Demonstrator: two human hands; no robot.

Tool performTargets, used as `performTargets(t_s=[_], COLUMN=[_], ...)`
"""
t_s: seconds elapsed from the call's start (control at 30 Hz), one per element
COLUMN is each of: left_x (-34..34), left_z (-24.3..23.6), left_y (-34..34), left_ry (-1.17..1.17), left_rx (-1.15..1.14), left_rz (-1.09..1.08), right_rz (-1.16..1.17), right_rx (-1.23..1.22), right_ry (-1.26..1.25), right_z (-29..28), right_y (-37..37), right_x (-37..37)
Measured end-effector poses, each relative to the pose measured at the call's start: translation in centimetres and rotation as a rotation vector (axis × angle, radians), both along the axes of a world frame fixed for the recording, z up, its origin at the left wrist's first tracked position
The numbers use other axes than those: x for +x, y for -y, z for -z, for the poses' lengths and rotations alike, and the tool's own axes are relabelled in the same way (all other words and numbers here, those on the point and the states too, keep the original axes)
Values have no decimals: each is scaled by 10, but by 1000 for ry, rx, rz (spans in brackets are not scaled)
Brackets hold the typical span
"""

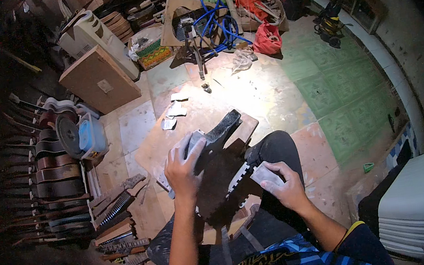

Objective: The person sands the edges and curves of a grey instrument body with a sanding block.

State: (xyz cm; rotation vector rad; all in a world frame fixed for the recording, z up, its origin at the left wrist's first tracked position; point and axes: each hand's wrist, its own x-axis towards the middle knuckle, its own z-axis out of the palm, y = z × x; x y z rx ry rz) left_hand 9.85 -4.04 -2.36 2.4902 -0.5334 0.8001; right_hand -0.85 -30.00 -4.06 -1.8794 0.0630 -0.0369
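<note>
In my lap lies a dark brown workpiece [219, 171], largely in shadow, with a notched black-and-white strip [239, 179] along its right edge. A black, slightly curved piece [224, 126] sticks out at its far end. My left hand [180, 165] is closed at the upper left of the workpiece, its thumb and fingers round a pale grey piece [195, 139]; what lies under the palm is hidden. To the right, my right hand [286, 184] pinches a pale grey rectangular block [267, 176], which looks like a sanding block, close to the notched strip. Whitish dust coats the fingers of both hands.
A brown board [150, 149] lies on the floor ahead, with torn paper scraps [168, 123]. Guitar bodies [58, 174] line the left, near several guitar necks [120, 207]. A lidded tub [97, 138], coiled blue hose [230, 24] and red bag [267, 40] stand beyond.
</note>
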Motion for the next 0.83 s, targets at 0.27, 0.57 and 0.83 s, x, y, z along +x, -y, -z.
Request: performTargets(t_s=[0.27, 0.57, 0.83], left_x=[0, 2, -11], left_z=[12, 16, -33], left_y=[-4, -10, 26], left_ry=[100, 231, -618], left_rx=[1, 132, 122], left_rz=[31, 58, -150], right_rz=[1, 27, 115], right_rx=[95, 164, -39], right_ry=[6, 0, 212], right_z=[5, 27, -10], right_y=[-5, 2, -29], right_x=[7, 7, 69])
